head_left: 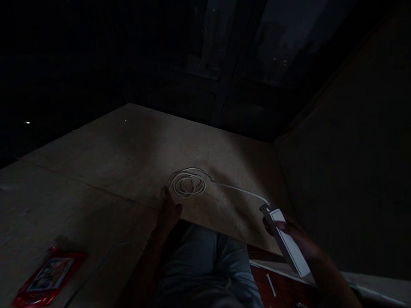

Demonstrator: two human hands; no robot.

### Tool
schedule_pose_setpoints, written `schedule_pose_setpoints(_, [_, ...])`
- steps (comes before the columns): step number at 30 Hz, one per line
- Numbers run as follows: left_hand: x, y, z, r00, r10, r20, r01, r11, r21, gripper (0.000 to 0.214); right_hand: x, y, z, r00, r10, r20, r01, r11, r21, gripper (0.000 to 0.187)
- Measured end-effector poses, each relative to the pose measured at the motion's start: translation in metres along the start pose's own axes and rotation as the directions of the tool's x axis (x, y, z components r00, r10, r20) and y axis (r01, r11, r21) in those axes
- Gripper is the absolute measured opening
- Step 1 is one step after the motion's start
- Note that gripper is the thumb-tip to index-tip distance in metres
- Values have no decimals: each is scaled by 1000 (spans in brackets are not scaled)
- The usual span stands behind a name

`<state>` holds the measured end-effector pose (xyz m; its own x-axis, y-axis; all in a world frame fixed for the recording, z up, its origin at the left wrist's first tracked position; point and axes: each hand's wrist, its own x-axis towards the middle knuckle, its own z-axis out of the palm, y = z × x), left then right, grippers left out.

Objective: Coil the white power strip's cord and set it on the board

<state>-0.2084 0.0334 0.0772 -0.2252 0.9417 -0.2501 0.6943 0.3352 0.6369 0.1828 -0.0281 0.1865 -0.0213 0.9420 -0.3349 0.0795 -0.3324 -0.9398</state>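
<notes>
My right hand (294,236) is wrapped round a long white power strip (291,245), held tilted past the right part of the table's front edge. Its socket face cannot be made out in the dim light. From its upper end a white cord (239,188) runs left across the table into a loose, flat coil (189,183). At the coil's near left side is my left hand (169,212), with thumb and forefinger apart. Its fingertips reach the coil's edge, though I cannot tell whether they touch the cord.
A red packet (49,276) lies on the pale table (117,158) at the near left, beside a thin dark cable (91,277). A wall (355,156) bounds the right side; dark windows (272,46) stand behind. My legs (206,258) are below the front edge.
</notes>
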Motion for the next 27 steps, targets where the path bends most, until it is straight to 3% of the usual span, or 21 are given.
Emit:
schedule_pose_setpoints(5, [-5, 27, 1, 965, -79, 249, 22, 974, 223, 71, 1, -6, 7, 999, -32, -2, 32, 967, 253, 58])
schedule_pose_setpoints(8, [-10, 39, 8, 957, -82, 277, 5, 963, 268, 59, 7, -6, 24, 1000, -19, -2, 18, 922, 386, 55])
schedule_pose_setpoints(11, [-9, 47, 21, 958, -24, 286, -51, 966, 252, 39, 19, 2, 42, 997, 74, -6, -63, 894, 444, 49])
schedule_pose_setpoints(13, [-5, 50, 32, 958, 21, 286, -57, 991, 119, 25, 30, 12, 51, 991, 131, -20, -106, 873, 476, 46])
schedule_pose_setpoints(15, [-1, 54, 45, 955, 21, 297, 26, 988, -152, 14, 45, 23, 60, 986, 162, -37, -117, 834, 539, 44])
schedule_pose_setpoints(18, [2, 63, 67, 918, 6, 395, 189, 871, -454, 8, 67, 40, 70, 977, 209, -42, -133, 749, 650, 39])
schedule_pose_setpoints(22, [-1, 73, 94, 865, 74, 496, 279, 751, -599, 36, 88, 54, 77, 959, 282, -32, -178, 685, 706, 33])
schedule_pose_setpoints(27, [0, 70, 118, 859, 179, 479, 299, 584, -754, 77, 91, 58, 79, 949, 316, 9, -229, 668, 709, 32])
